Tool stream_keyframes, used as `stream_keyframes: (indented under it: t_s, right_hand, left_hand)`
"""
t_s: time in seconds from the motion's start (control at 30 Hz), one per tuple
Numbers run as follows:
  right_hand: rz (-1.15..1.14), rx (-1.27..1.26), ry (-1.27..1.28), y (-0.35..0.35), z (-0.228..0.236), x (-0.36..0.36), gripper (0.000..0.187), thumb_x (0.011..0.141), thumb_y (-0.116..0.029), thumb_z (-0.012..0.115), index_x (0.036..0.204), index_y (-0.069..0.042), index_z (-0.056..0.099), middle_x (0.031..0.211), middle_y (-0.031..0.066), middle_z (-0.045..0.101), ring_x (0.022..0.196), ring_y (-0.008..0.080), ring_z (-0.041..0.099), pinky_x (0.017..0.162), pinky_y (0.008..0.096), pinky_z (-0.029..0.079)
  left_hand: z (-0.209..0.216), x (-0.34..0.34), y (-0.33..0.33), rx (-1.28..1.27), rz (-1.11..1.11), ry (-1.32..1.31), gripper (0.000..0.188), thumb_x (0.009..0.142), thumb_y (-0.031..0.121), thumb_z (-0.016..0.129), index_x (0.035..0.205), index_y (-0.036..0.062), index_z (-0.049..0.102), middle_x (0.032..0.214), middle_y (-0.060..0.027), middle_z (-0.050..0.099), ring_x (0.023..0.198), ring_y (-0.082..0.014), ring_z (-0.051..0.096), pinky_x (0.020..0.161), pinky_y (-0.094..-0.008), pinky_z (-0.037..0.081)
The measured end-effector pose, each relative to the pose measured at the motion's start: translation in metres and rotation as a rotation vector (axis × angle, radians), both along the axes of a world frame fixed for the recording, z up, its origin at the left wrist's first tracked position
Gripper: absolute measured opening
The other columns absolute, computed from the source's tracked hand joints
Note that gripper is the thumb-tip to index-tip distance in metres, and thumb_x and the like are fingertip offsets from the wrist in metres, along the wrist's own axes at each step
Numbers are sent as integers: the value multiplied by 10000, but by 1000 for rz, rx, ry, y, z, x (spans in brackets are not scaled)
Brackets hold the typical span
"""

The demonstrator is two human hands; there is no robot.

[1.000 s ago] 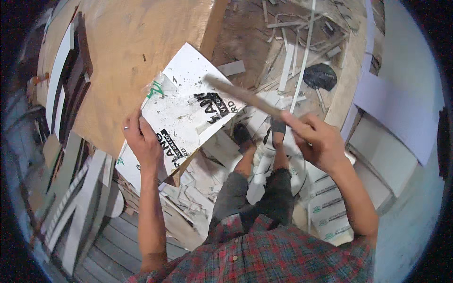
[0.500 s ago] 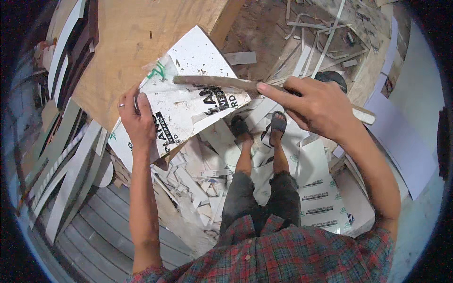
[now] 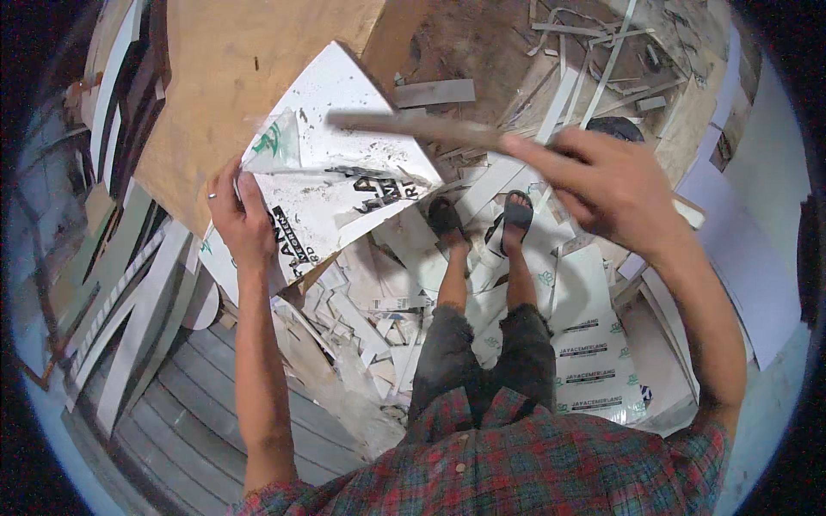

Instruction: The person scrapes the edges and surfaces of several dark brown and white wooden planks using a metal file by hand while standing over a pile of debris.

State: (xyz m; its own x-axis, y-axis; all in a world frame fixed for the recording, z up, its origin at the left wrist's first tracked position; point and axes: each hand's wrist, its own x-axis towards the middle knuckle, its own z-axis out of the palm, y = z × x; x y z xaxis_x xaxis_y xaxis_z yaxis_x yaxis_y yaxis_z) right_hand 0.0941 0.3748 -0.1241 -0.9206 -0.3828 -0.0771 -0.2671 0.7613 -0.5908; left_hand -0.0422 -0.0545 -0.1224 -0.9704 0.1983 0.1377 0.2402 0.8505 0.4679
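Note:
A white board (image 3: 331,82), covered in printed film and dotted with dark crumbs, lies tilted over the corner of the wooden surface. My left hand (image 3: 243,215) grips its left edge, thumb on top and fingers curled over the side. A loose flap of clear film (image 3: 274,146) stands up beside that hand. In my right hand (image 3: 615,185) is a long, narrow brown strip-like tool (image 3: 413,126), its forefinger stretched along it. The tool is blurred and reaches over the board; whether it touches cannot be made out. Its pale rear end (image 3: 688,212) shows behind the hand.
The wooden surface (image 3: 267,39) spreads at upper left. Offcuts (image 3: 344,314) litter the floor around my sandalled feet, with thin strips (image 3: 594,77) at upper right. Long panels (image 3: 142,318) lean at left. Pale sheets (image 3: 744,258) lie at right.
The brown tool and my right hand have shifted up and right, and the tool is blurred now. The board and my left hand appear slightly shifted left in the picture. Both holds continue.

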Motion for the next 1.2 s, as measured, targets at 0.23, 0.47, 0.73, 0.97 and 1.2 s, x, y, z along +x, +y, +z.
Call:
stream_keyframes:
  t_s: [0.23, 0.47, 0.73, 0.97, 1.2]
  right_hand:
    - [-68, -95, -40, -29, 6, 0, 618, 917, -108, 592, 1489, -338, 556, 1051, 37, 679, 842, 298, 710, 723, 378, 600]
    - [-1057, -445, -239, 33, -57, 125, 510, 1027, -124, 581, 1533, -94, 519, 920, 6, 637, 680, 74, 551, 579, 254, 449]
    - [-1359, -619, -482, -60, -64, 236, 662, 994, -102, 647, 1607, -103, 396, 940, -1, 616, 578, 29, 443, 487, 222, 346]
    - [-1493, -813, -603, -154, -14, 216, 650, 1008, -193, 645, 1590, -49, 394, 1158, 78, 662, 618, 66, 518, 485, 232, 420]
    - [-2081, -1499, -373, -347, 8, 225, 688, 1040, -345, 593, 1622, -92, 325, 1149, 68, 624, 606, 56, 496, 478, 210, 414]
  left_hand:
    - [-9, 4, -10, -11, -10, 22, 276, 1033, 133, 578, 1247, -12, 674, 1132, -160, 642, 1086, -263, 585, 983, -365, 447]
    - [-1, -4, -15, 16, -80, 12, 326, 997, 156, 580, 1266, -6, 664, 1159, -215, 665, 1115, -338, 586, 1005, -417, 444]
    - [60, 7, 10, -103, -683, -132, 763, 798, 446, 829, 1452, 137, 585, 1533, -180, 474, 1395, -386, 453, 1154, -498, 350]
    - [44, -24, -6, -172, -1190, -228, 887, 749, 622, 800, 1492, 206, 550, 1592, -136, 424, 1458, -373, 401, 1199, -540, 312]
    - [25, -69, -37, -187, -1236, -97, 881, 773, 620, 770, 1526, 249, 503, 1624, -97, 391, 1498, -362, 354, 1233, -558, 268]
